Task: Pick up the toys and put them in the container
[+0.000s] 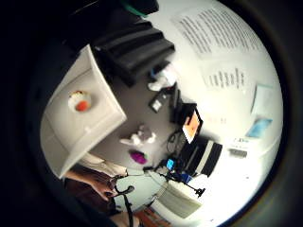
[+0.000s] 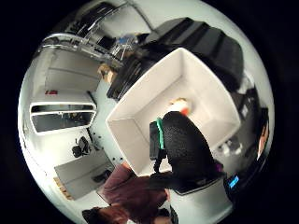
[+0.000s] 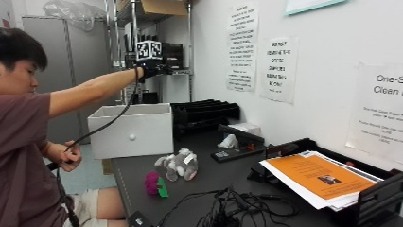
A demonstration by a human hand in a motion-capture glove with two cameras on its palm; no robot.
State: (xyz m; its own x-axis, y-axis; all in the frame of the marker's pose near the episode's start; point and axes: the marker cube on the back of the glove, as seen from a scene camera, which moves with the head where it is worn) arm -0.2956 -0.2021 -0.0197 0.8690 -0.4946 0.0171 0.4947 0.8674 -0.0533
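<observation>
My gloved right hand [image 3: 151,71] is held high above the white container [image 3: 132,130], arm stretched out, fingers relaxed and holding nothing. A black gloved thumb [image 2: 184,144] shows over the container's wall [image 2: 135,126]. Inside the container [image 1: 66,142] lies a small orange-and-white toy [image 1: 80,101] [image 2: 181,105]. A grey plush toy [image 3: 178,165] [image 1: 139,137] sits on the dark table in front of the container. A magenta toy with a green part [image 3: 153,183] [image 1: 138,157] lies just beside the plush, nearer the table's front edge.
Black letter trays [image 3: 201,113] stand behind the container by the wall. A paper tray with an orange sheet [image 3: 318,177] fills the right side, and tangled cables [image 3: 233,205] lie in front. The bare left hand [image 3: 66,156] holds a cable off the table's left edge.
</observation>
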